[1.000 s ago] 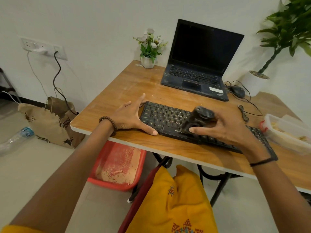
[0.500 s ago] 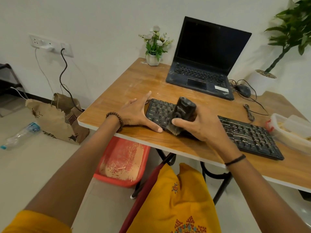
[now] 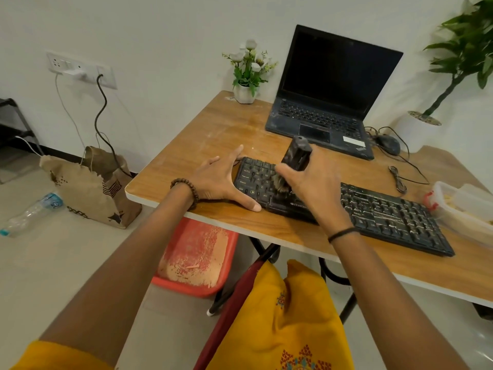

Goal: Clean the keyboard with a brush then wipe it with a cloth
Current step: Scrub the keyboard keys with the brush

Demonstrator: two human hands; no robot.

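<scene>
A black keyboard (image 3: 378, 212) lies across the front of the wooden table (image 3: 213, 134), with pale crumbs between the keys on its right half. My right hand (image 3: 312, 188) grips a dark brush (image 3: 296, 156) held nearly upright, its bristles down on the keys near the keyboard's left end. My left hand (image 3: 221, 180) rests flat on the table with fingers spread, its thumb along the keyboard's front left corner. No cloth is in view.
An open laptop (image 3: 328, 102) stands behind the keyboard, with a mouse (image 3: 388, 144) and cables to its right. A small flower pot (image 3: 244, 92) sits at the back, a plastic food box (image 3: 464, 209) at the right edge. A red bin (image 3: 197, 257) stands under the table.
My right hand has swept the brush leftward along the keyboard, from its middle to its left end, and tipped it more upright. My left hand has stayed at the left corner.
</scene>
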